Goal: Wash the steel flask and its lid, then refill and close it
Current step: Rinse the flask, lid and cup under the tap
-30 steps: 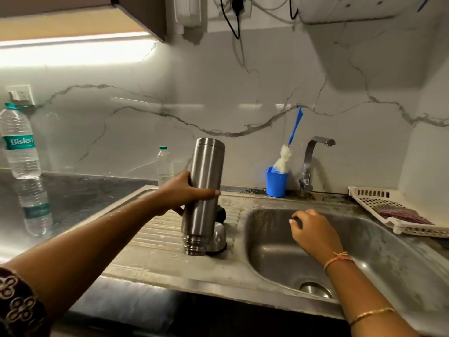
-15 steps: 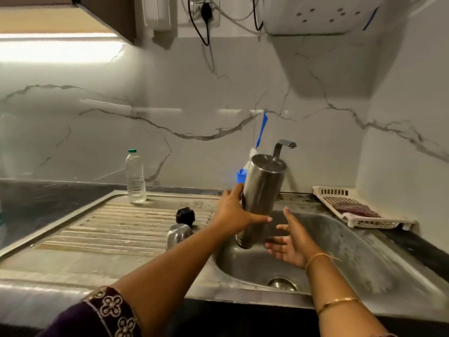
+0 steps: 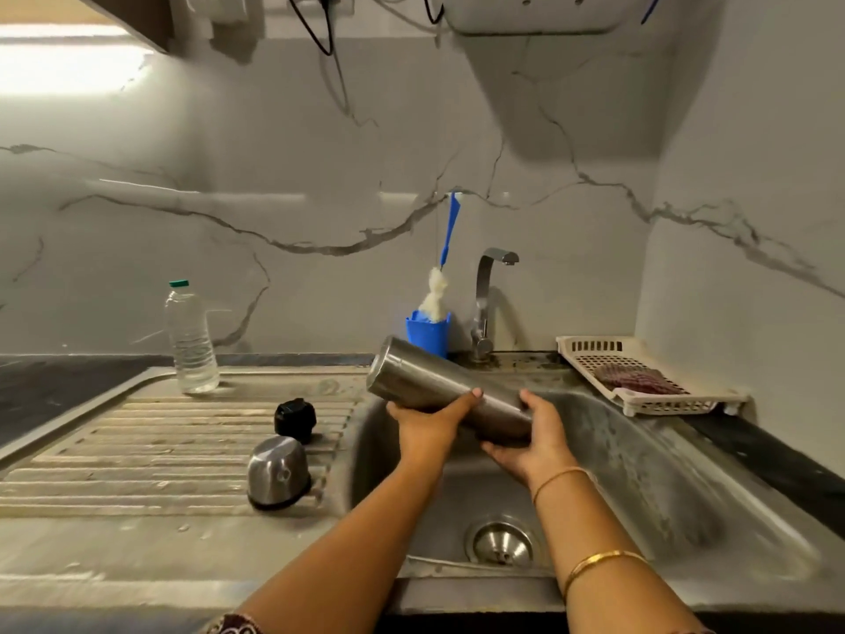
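**Grip:** both hands are clamped on the steel flask [image 3: 420,382]. The L hand [image 3: 427,427] wraps the mid-body from below, fingers curled up over the near side. The R hand [image 3: 532,443] cups the lower end, thumb across the top.

**Flask attitude:** nearly level but tilted. The closed flat end is raised to the L-rear. The other end sits lower to the R, hidden in the R palm.

**Position:** held in the air over the rear-L part of the sink basin [image 3: 631,459]. The raised end reaches past the basin's L rim, just in front of the blue cup [image 3: 429,334]; contact can't be told. The tap [image 3: 484,308] stands behind the R hand, spout above it and apart.

**Room:** the basin is open below the flask down to the drain [image 3: 501,543]. There is also free space btwn the R hand and the basin's R wall.

**Ribbed drainboard [image 3: 151,455], L of basin:**
- Steel lid [image 3: 278,473], rounded side up, near the basin rim.
- Black stopper [image 3: 295,419], just behind the lid.
- Clear plastic bottle [image 3: 189,340] w/ green cap, upright at the board's back edge.

**Rear:** the blue cup holds a blue-handled brush [image 3: 447,240], which leans toward the wall. A white slotted tray [image 3: 590,354] w/ a dark red scrubber [image 3: 633,382] sits at the basin's rear-R corner, well apart from the hands.
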The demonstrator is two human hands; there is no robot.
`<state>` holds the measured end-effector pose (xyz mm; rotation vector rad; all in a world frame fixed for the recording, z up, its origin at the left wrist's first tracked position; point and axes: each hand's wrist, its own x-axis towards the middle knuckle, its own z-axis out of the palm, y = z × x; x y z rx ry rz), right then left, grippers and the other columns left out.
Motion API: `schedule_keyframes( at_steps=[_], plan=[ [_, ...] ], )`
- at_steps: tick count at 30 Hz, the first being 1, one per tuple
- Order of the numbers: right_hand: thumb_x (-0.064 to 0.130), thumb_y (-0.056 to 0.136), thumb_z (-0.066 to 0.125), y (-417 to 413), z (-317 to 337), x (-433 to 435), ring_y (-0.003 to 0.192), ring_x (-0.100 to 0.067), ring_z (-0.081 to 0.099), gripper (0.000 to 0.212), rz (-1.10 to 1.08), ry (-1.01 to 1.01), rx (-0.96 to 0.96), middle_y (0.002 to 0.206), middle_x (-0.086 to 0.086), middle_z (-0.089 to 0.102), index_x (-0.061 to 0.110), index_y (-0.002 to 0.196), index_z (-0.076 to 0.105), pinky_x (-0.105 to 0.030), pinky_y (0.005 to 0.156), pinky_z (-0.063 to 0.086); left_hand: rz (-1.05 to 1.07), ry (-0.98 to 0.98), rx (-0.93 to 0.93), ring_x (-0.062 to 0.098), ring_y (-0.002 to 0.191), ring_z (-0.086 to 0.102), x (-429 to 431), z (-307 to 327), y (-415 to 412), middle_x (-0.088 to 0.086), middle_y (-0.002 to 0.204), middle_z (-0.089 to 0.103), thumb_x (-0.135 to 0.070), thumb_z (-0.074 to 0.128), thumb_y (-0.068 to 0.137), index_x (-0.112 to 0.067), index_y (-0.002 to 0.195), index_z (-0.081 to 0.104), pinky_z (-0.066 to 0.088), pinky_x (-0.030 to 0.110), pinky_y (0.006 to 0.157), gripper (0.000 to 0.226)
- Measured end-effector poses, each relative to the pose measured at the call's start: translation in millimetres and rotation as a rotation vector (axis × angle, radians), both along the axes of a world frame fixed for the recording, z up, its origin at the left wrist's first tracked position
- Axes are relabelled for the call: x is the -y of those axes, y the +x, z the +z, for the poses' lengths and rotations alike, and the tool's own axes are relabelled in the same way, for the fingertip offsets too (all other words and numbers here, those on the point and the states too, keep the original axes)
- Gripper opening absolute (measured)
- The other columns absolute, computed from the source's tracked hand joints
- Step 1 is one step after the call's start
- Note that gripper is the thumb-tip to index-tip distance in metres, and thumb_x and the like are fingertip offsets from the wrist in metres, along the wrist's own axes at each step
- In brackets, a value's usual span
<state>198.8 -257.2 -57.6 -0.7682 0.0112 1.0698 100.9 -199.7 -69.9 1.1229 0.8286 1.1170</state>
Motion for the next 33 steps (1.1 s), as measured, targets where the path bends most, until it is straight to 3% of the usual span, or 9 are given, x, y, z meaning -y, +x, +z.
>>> schedule_keyframes(
  at_steps=[4,7,10,13,17,21,26,30,33],
  plan=[
    [0.031,0.077,0.071,8.4,-5.1,-4.6,0.104,-0.033,0.053,0.06,-0.138,-0.043,-0.008,0.115,-0.018,0.053,0.011,0.128,0.045,-0.046,0.087,0.044,-0.098,-0.224,0.15,0.029,0.109,0.059,1.6,0.0,5.2,0.016,0.131,0.052,-0.022,0.086,0.064,-0.025,0.148,0.004,0.048,0.041,0.097,0.117],
    [0.036,0.071,0.073,12.0,-6.4,-8.8,0.102,-0.031,0.053,0.063,-0.182,-0.059,0.014,0.112,-0.015,0.055,0.014,0.124,0.048,-0.044,0.089,0.046,-0.226,-0.381,0.179,0.029,0.104,0.062,2.7,0.9,3.7,0.017,0.119,0.06,-0.023,0.085,0.063,-0.019,0.142,0.022,0.053,0.039,0.091,0.1],
    [0.034,0.064,0.078,14.2,-7.1,-15.2,0.1,-0.036,0.056,0.07,-0.214,-0.022,0.021,0.114,-0.016,0.057,0.016,0.125,0.048,-0.054,0.089,0.048,-0.368,-0.489,0.138,0.028,0.099,0.065,0.8,1.2,0.0,0.017,0.111,0.065,-0.027,0.085,0.061,-0.007,0.13,0.044,0.056,0.032,0.078,0.083],
    [0.03,0.06,0.08,15.8,-5.7,-19.9,0.097,-0.035,0.06,0.076,-0.28,-0.013,0.098,0.114,-0.015,0.059,0.017,0.127,0.047,-0.053,0.084,0.052,-0.371,-0.568,0.122,0.031,0.098,0.062,-3.8,4.4,-3.1,0.021,0.109,0.062,-0.022,0.08,0.071,-0.003,0.12,0.049,0.054,0.036,0.083,0.062],
    [0.024,0.067,0.079,24.5,-1.4,-26.4,0.1,-0.028,0.061,0.066,-0.416,-0.059,0.213,0.114,-0.009,0.061,0.017,0.125,0.047,-0.05,0.093,0.049,-0.276,-0.56,0.074,0.035,0.098,0.053,-12.8,5.7,-3.2,0.017,0.108,0.05,-0.018,0.08,0.072,-0.009,0.118,0.046,0.051,0.048,0.089,0.059],
    [0.027,0.069,0.078,32.6,-1.8,-36.2,0.107,-0.027,0.059,0.07,-0.469,-0.083,0.272,0.119,-0.007,0.061,0.019,0.13,0.046,-0.049,0.099,0.045,-0.125,-0.551,-0.001,0.038,0.098,0.049,-31.7,0.0,-10.3,0.018,0.121,0.044,-0.022,0.087,0.06,-0.017,0.136,0.037,0.052,0.056,0.08,0.091],
    [0.03,0.077,0.075,30.9,0.9,-46.1,0.106,-0.024,0.059,0.068,-0.484,-0.143,0.365,0.122,-0.008,0.057,0.016,0.133,0.04,-0.043,0.095,0.049,-0.162,-0.542,-0.079,0.034,0.1,0.052,-39.3,-5.8,-12.2,0.017,0.112,0.05,-0.031,0.083,0.066,-0.011,0.125,0.049,0.051,0.049,0.08,0.071],
    [0.032,0.084,0.069,24.4,-2.6,-50.4,0.088,-0.012,0.056,0.061,-0.47,-0.173,0.459,0.11,0.001,0.054,0.016,0.133,0.037,-0.019,0.068,0.045,-0.131,-0.514,-0.133,0.032,0.103,0.052,-40.4,-11.8,-13.8,0.015,0.116,0.049,-0.037,0.08,0.07,-0.015,0.11,0.052,0.053,0.047,0.08,0.053],
    [0.034,0.085,0.067,20.9,-7.0,-51.4,0.095,-0.014,0.057,0.065,-0.452,-0.185,0.49,0.114,0.001,0.054,0.02,0.138,0.033,-0.026,0.078,0.049,-0.126,-0.552,-0.154,0.031,0.102,0.052,-39.8,-16.9,-14.7,0.013,0.115,0.048,-0.039,0.079,0.071,-0.014,0.106,0.052,0.053,0.043,0.069,0.051]
  ],
)
